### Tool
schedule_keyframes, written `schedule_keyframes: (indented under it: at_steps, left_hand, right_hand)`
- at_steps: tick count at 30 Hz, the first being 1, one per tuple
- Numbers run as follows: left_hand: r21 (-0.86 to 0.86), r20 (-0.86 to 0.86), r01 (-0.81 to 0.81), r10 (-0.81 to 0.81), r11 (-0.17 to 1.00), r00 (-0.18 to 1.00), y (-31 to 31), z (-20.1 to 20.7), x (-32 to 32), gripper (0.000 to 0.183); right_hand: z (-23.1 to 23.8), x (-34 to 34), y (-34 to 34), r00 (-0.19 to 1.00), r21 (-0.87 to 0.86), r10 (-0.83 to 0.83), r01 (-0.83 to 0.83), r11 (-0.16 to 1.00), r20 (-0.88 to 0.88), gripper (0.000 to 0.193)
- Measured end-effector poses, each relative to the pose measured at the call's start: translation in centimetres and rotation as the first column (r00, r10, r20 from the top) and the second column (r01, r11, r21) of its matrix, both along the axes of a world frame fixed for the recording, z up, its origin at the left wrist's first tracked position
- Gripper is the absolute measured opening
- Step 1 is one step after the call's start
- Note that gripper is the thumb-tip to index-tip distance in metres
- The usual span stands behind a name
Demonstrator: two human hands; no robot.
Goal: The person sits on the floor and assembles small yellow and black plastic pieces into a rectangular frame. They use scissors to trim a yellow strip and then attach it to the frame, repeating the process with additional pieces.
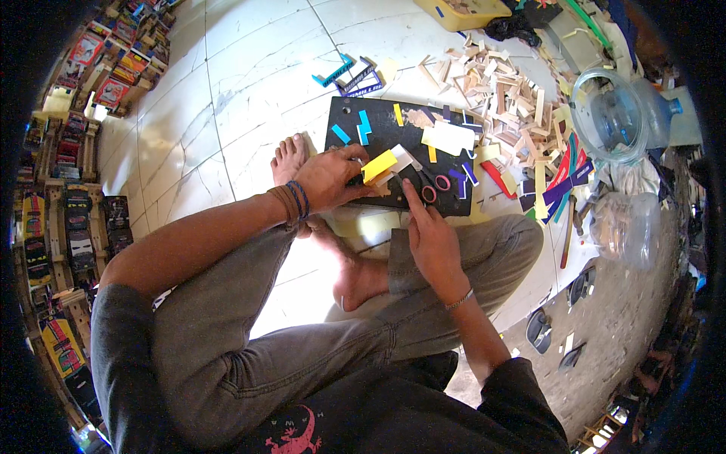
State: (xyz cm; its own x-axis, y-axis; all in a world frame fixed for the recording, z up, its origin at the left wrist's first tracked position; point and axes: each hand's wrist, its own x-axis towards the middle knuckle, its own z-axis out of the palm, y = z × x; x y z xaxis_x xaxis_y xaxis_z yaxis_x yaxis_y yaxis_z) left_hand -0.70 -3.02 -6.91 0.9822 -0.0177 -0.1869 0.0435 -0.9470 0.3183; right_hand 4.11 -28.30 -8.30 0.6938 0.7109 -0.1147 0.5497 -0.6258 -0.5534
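Note:
My left hand (329, 178) grips a small yellow block (378, 165) over the near edge of a black board (378, 121) that lies on the white tiled floor. My right hand (429, 231) is beside it, index finger stretched toward the block and a pair of scissors with pink handles (436, 185) lying on the board. Blue, yellow and purple cut strips and a pale yellow sheet (448, 138) are scattered over the board. I sit cross-legged, bare feet (290, 157) next to the board.
A heap of small wooden pieces (499, 83) lies right of the board, with coloured strips (560, 178) beside it. A large clear water bottle (620, 113) stands at the right. Rows of small colourful wooden models (76, 174) line the left side. Sandals (538, 329) lie lower right.

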Motion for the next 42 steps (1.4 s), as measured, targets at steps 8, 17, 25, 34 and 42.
schedule_keyframes:
  at_steps: [8,17,25,34,42]
  left_hand:
    - [-0.120,0.058,0.062,-0.055,0.991,0.997,0.6,-1.5,0.1,0.041]
    - [-0.181,0.000,0.089,-0.090,0.980,0.996,1.0,-0.6,0.6,0.046]
    - [-0.138,-0.007,0.122,-0.124,0.983,0.992,1.0,-0.3,0.7,0.046]
    - [-0.193,0.081,0.127,-0.114,0.973,0.990,0.9,-0.7,0.8,0.044]
    - [-0.303,0.097,0.108,-0.082,0.947,0.992,1.6,-0.5,1.2,0.042]
  right_hand:
    - [0.0,0.5,-0.2,0.996,-0.012,0.062,-0.062,0.998,0.059,0.074]
    - [0.5,1.7,0.0,0.947,-0.086,0.149,-0.130,0.988,0.284,0.076]
    - [1.2,1.7,0.3,0.916,-0.204,0.206,-0.141,0.969,0.344,0.072]
    - [2.1,1.1,-0.3,0.946,-0.278,0.201,-0.128,0.952,0.254,0.070]
    - [1.5,1.7,-1.8,0.971,-0.222,0.131,-0.085,0.971,0.201,0.064]
